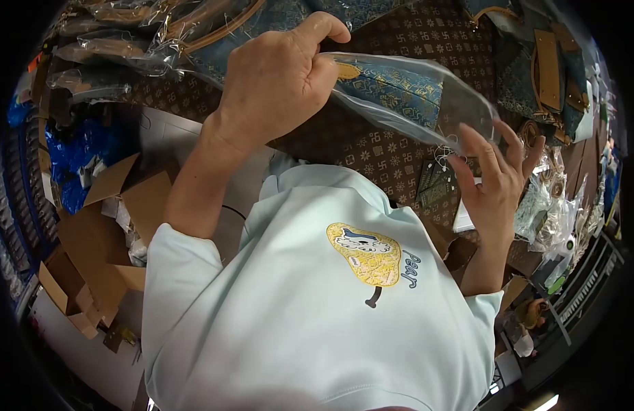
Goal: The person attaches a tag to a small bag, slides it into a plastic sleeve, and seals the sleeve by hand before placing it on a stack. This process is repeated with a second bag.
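Note:
A blue patterned fabric piece [399, 92] with a yellow leather-like tab lies inside a clear plastic bag [461, 96]. My left hand [279, 82] is closed on the bag's left end, thumb and fingers pressed together beside the yellow tab. At the bag's right end, my right hand [495, 168] has its fingers spread, close to the plastic edge. Whether a fingertip touches the plastic is hard to tell. Thin white strings [444, 152] lie below the bag near the right fingers.
Plastic-wrapped bags with tan handles [187, 38] cover the upper left of the brown patterned table [372, 147]. More blue bags with tan straps [550, 72] and clear plastic packets [553, 205] are at the right. Open cardboard boxes [91, 240] stand at the lower left.

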`<state>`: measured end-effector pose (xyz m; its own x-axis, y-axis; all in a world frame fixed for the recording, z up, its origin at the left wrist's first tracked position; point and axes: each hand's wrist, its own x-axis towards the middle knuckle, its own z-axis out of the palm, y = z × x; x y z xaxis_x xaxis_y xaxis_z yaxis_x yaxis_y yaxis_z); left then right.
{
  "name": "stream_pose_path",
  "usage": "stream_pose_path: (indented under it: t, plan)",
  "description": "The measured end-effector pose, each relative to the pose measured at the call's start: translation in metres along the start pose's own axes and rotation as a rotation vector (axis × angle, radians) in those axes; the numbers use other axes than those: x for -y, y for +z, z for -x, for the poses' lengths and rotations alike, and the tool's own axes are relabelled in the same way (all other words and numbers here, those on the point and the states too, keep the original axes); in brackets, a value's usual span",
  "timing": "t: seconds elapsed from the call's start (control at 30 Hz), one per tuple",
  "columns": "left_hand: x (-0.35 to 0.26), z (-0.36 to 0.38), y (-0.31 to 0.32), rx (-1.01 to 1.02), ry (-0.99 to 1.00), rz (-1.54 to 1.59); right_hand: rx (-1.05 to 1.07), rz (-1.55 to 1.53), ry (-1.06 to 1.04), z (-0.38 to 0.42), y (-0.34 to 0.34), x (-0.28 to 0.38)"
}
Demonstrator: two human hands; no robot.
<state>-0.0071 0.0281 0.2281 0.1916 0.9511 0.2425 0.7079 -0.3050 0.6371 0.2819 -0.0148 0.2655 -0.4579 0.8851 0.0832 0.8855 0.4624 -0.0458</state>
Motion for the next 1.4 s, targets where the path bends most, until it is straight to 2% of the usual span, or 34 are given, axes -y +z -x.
stream_pose_path:
  t: [0.13, 0.4, 0.53, 0.57, 0.7, 0.8, 0.87, 0.9, 1.0, 1.07, 1.1, 1.13, 1.2, 1.27, 1.33, 1.4]
  plan:
    - [-0.017, 0.003, -0.016, 0.087, -0.144, -0.178, 0.043, 0.034, -0.049, -0.006, -0.012, 0.001]
    - [-0.025, -0.004, -0.043, 0.137, 0.361, -0.405, 0.004, -0.047, -0.087, -0.006, -0.018, -0.001]
    - [-0.025, -0.013, -0.051, 0.178, 0.670, -0.502, -0.031, 0.027, -0.064, -0.015, -0.019, -0.024]
    - [-0.009, -0.012, -0.046, 0.210, 0.601, -0.452, -0.025, -0.030, -0.080, -0.016, -0.017, -0.028]
    - [-0.007, -0.026, -0.055, 0.288, 0.597, -0.515, 0.022, -0.106, -0.123, -0.015, -0.019, -0.026]
    - [-0.009, -0.037, -0.055, 0.283, 0.716, -0.495, -0.034, -0.156, -0.029, -0.012, -0.014, -0.033]
    - [0.002, -0.041, -0.053, 0.297, 0.587, -0.466, -0.099, -0.206, -0.067, -0.014, -0.007, -0.038]
    - [0.004, -0.042, -0.053, 0.292, 0.616, -0.467, -0.116, -0.194, -0.048, -0.015, -0.005, -0.038]
    - [0.004, -0.044, -0.050, 0.375, 0.530, -0.377, -0.066, -0.404, -0.055, -0.011, 0.001, -0.049]
    - [0.006, -0.041, -0.048, 0.367, 0.516, -0.372, -0.259, -0.774, 0.009, -0.008, 0.011, -0.051]
    - [0.005, -0.039, -0.049, 0.365, 0.479, -0.390, -0.330, -0.923, 0.207, -0.003, 0.023, -0.048]
    - [0.002, -0.039, -0.050, 0.381, 0.457, -0.397, -0.339, -0.916, 0.212, 0.002, 0.034, -0.048]
    - [0.002, -0.039, -0.048, 0.376, 0.476, -0.388, -0.194, -1.247, 0.342, 0.002, 0.057, -0.054]
    - [0.001, -0.038, -0.046, 0.382, 0.490, -0.380, -0.217, -1.271, 0.314, -0.009, 0.075, -0.058]
    - [0.001, -0.041, -0.046, 0.385, 0.472, -0.382, -0.196, -1.535, 0.295, -0.029, 0.082, -0.061]
    - [0.001, -0.042, -0.047, 0.394, 0.479, -0.376, -0.272, -1.502, 0.271, -0.048, 0.092, -0.063]
